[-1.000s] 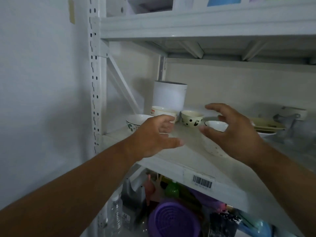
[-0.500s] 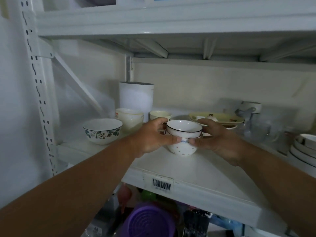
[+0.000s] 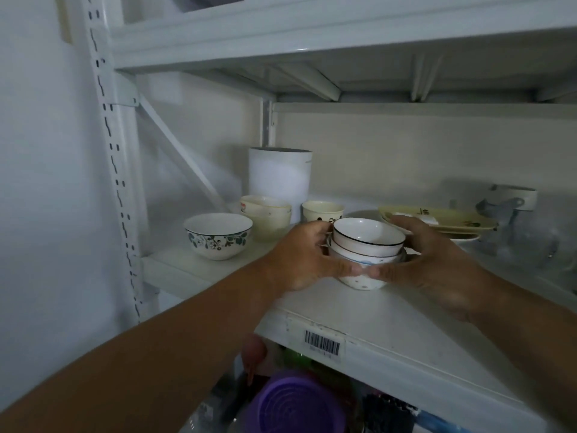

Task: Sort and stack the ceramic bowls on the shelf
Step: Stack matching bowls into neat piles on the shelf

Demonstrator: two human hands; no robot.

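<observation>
Both hands wrapped round a stack of nested bowls (image 3: 368, 245) on the shelf (image 3: 390, 320), approx mid-depth, closer to front edge than back wall. Left hand (image 3: 304, 257) grips stack's left side, right hand (image 3: 437, 260) grips right side; thumbs nearly meet at front, over the lower bowls. Top bowl white w/ dark rim line; bottom bowl speckled w/ small dots, base looks to sit on shelf.

Near shelf's left end: floral bowl (image 3: 218, 235), standing alone. Behind it toward back: 2 cream bowls stacked (image 3: 267, 218), white cylinder (image 3: 280, 176) at back wall, small cream cup (image 3: 322, 210) beside it. Toward right end at back: yellow plates (image 3: 452, 221) stacked. Barcode label (image 3: 321, 343) on front edge. Purple item (image 3: 293, 404) on level below.
</observation>
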